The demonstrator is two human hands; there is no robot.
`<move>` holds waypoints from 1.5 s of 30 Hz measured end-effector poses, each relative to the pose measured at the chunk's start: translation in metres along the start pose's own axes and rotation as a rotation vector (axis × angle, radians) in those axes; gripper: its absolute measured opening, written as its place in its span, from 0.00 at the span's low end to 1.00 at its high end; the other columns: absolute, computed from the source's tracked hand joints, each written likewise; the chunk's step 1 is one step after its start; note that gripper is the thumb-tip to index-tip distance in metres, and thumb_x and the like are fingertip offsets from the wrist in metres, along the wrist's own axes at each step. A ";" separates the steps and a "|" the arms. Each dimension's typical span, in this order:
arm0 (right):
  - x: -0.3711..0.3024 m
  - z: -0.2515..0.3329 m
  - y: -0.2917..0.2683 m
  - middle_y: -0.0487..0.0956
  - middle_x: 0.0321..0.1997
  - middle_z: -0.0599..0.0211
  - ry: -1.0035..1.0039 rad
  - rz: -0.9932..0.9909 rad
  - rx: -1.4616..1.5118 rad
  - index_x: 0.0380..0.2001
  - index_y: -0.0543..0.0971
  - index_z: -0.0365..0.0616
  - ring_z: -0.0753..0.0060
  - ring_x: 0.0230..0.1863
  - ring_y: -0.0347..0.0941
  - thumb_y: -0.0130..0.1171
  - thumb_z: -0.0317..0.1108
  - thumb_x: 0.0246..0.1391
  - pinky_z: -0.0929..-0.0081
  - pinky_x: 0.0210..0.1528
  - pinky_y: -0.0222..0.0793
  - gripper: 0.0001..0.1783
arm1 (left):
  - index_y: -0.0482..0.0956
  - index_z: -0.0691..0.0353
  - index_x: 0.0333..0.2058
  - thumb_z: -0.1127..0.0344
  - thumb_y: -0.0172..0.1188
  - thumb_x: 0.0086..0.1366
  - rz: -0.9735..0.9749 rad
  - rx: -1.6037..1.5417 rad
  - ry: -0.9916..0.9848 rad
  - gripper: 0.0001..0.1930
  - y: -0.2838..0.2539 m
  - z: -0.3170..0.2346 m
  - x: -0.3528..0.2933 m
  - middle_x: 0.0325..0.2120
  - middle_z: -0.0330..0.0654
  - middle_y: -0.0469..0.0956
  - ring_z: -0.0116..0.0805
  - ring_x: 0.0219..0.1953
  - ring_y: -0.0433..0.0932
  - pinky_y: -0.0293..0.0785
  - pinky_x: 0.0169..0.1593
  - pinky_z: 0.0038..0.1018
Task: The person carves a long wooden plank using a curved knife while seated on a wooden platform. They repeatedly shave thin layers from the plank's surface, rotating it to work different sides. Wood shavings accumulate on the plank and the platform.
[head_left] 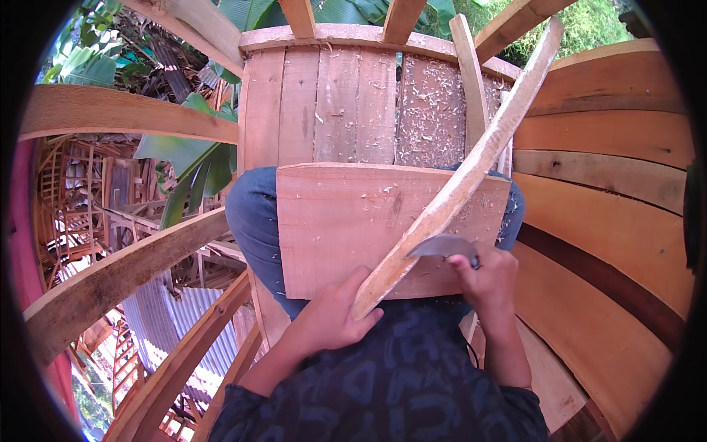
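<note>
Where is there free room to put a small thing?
The left of the board is mostly bare, between its edge, the left hand and the stick. The left planks beyond are nearly bare. Crowded: the board's lower right, with the right hand and knife, and the right planks, with shavings and a second stick.

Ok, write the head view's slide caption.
Left hand grips a stick; right hand holds a knife at it over a board.
</note>
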State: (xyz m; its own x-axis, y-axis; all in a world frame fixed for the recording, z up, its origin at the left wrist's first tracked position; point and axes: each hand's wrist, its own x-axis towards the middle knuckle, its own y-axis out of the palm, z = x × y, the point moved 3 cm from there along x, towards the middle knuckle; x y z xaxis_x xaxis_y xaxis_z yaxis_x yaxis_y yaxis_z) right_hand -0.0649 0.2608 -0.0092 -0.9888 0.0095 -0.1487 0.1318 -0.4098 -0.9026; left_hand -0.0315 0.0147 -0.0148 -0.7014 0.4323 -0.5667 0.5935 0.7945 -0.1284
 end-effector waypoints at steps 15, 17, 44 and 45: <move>0.025 -0.004 0.018 0.70 0.10 0.57 -0.180 -0.173 -0.152 0.09 0.69 0.41 0.52 0.16 0.72 0.54 0.81 0.34 0.62 0.19 0.66 0.45 | 0.67 0.69 0.50 0.66 0.64 0.55 0.043 -0.067 0.095 0.26 -0.007 0.009 0.005 0.31 0.57 0.76 0.54 0.36 0.77 0.70 0.42 0.37; 0.039 -0.042 0.010 0.68 0.11 0.54 0.128 -0.253 -0.080 0.11 0.70 0.37 0.53 0.15 0.69 0.49 0.77 0.45 0.60 0.21 0.64 0.45 | 0.67 0.69 0.50 0.66 0.64 0.55 0.028 -0.056 0.120 0.26 -0.007 0.012 0.003 0.32 0.57 0.76 0.54 0.36 0.77 0.70 0.42 0.37; 0.017 -0.002 0.012 0.70 0.11 0.57 -0.102 -0.169 -0.199 0.12 0.69 0.41 0.50 0.18 0.73 0.51 0.82 0.33 0.60 0.20 0.66 0.46 | 0.64 0.70 0.52 0.65 0.62 0.57 0.047 -0.091 0.113 0.27 0.001 0.014 -0.004 0.33 0.62 0.75 0.60 0.38 0.76 0.69 0.43 0.41; 0.017 -0.008 0.014 0.69 0.10 0.56 -0.080 -0.222 -0.203 0.12 0.69 0.40 0.50 0.17 0.71 0.50 0.81 0.38 0.59 0.20 0.65 0.46 | 0.64 0.70 0.52 0.65 0.62 0.56 0.045 -0.088 0.113 0.27 0.001 0.012 -0.004 0.33 0.62 0.75 0.60 0.38 0.76 0.69 0.43 0.41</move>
State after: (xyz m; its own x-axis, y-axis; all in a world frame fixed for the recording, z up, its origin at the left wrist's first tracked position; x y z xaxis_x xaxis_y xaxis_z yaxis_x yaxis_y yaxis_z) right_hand -0.0797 0.2627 -0.0279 -0.9963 0.0037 0.0862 -0.0850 -0.2150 -0.9729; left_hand -0.0230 0.0089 -0.0229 -0.7173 0.5099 -0.4748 0.5921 0.8053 -0.0297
